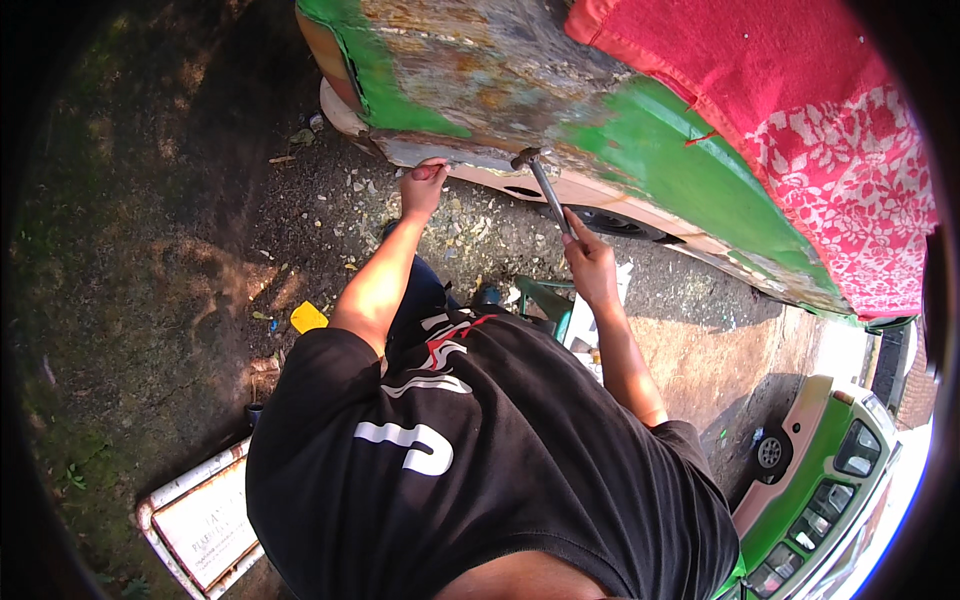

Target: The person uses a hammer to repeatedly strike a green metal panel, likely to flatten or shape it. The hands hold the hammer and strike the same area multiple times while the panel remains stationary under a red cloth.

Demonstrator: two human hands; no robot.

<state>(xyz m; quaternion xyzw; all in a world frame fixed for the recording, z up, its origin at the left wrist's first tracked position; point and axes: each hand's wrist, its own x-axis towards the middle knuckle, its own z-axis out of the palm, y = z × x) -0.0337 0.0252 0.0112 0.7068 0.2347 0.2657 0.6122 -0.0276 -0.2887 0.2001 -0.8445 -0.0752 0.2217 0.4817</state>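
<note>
Ground at the left: bare soil with small stones, a yellow scrap (307, 317), and a white framed board (205, 520) lying flat near the lower edge.

Left hand (424, 187): it is raised to the lower edge of the car panel (480, 70). The fingers are closed around a small reddish thing (428, 172), maybe a handle of a chisel or a punch; the view is too small to be sure. The tip seems to touch the panel edge.

Car panel: green paint, with a big bare patch of rust and old filler in the middle. It is stiff sheet metal, and I judge it thin and brittle where the rust is.

Hammer (541, 178): it is between the two hands, the metal head (526, 157) up at the panel edge, the shaft slanting down to the right. It looks heavy at the head, hard and stiff, and the smooth shaft could slip in a sweaty palm. The good place to hold is low on the shaft, far from the head.

Right hand (587, 258): the fingers are wrapped tightly around the lower end of the hammer shaft, a full closed grip.

Red cloth (800, 120): soft, partly with a white flower pattern, draped over the car at the right.

Second car (830, 480): green and pale, standing at the lower right, well apart from the hands.
</note>
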